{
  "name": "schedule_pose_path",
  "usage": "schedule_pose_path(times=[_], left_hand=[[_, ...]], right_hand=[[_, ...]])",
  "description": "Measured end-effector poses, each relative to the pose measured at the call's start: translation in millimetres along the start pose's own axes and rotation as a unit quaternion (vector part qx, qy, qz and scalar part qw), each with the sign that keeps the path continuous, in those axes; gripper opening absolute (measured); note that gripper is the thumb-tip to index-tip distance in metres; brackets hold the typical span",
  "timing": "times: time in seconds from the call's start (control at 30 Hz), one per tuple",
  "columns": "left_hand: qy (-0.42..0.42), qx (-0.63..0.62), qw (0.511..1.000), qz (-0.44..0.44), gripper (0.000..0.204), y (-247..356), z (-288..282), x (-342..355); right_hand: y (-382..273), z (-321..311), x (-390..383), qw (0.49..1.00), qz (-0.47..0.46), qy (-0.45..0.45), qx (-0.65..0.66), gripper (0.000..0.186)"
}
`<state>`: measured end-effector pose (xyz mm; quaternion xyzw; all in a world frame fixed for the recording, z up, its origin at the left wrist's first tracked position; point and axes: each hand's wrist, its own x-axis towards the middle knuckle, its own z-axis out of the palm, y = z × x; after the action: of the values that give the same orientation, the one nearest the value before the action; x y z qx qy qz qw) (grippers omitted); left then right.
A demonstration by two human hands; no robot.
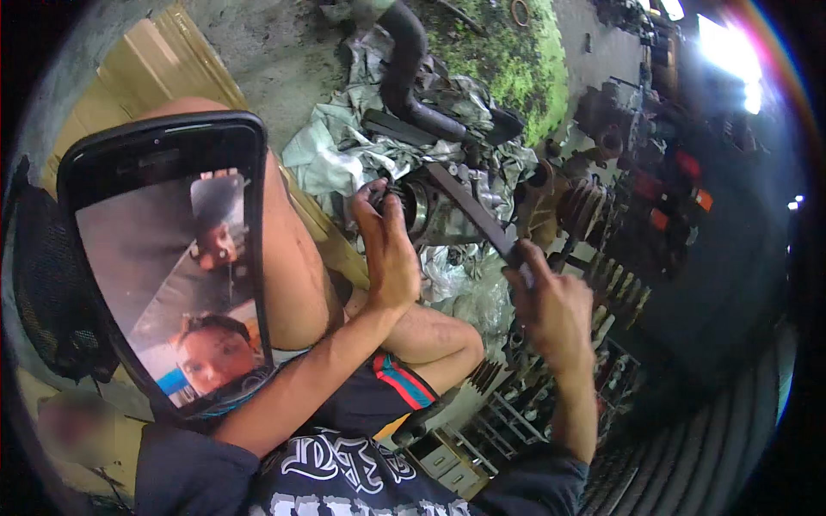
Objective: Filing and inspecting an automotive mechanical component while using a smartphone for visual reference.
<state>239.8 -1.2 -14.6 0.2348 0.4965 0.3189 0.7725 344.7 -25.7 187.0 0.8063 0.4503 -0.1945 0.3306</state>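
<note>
My left hand (389, 254) is closed, its fingers and thumb pinched at the near side of a round, ring-shaped metal part (419, 206). The part looks dark and greasy, and its fingertip contact is partly hidden. In my right hand (557, 310) is a long, flat, dark file (469, 206), gripped at its near end. It slants up and to the left, and its far end lies over or just beside the ring-shaped part. I cannot tell whether they touch.
A black phone (120, 275) showing a video call looms at the left. Crumpled plastic sheeting (323, 150), a dark curved pipe (403, 64) and cardboard (163, 60) lie ahead. Several metal parts (585, 206) crowd the right, near a mossy green patch (525, 64).
</note>
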Motion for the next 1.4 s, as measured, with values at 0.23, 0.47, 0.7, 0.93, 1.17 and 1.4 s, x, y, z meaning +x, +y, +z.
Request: schedule_pose_path(times=[0.23, 0.47, 0.7, 0.93, 1.17, 1.4], left_hand=[[0.026, -0.029, 0.999, -0.016, 0.040, -2.8, -4.7, -0.5], [0.038, -0.006, 0.998, -0.050, 0.047, -7.7, -11.0, -0.5], [0.049, 0.036, 0.998, -0.025, 0.054, -8.4, -16.8, 6.7], [0.037, -0.002, 0.998, -0.045, 0.047, -19.8, -17.3, 18.5], [0.052, 0.033, 0.997, -0.045, 0.050, -14.5, -10.0, 3.0], [0.030, 0.006, 0.999, -0.037, 0.044, -10.4, -9.4, -0.6]], right_hand=[[-46.1, 72.9, -39.7, 0.937, 0.021, 0.211, 0.279, 0.057], [-96.7, 81.7, -31.6, 0.980, 0.064, 0.040, 0.184, 0.077], [-111.2, 68.2, -52.3, 0.994, 0.032, -0.023, 0.104, 0.080], [-110.5, 74.3, 6.2, 0.994, 0.031, 0.067, 0.083, 0.067], [-92.5, 55.9, -106.0, 0.961, 0.067, -0.073, 0.258, 0.079], [-86.1, 27.5, -118.1, 0.947, 0.182, 0.021, 0.263, 0.066]])
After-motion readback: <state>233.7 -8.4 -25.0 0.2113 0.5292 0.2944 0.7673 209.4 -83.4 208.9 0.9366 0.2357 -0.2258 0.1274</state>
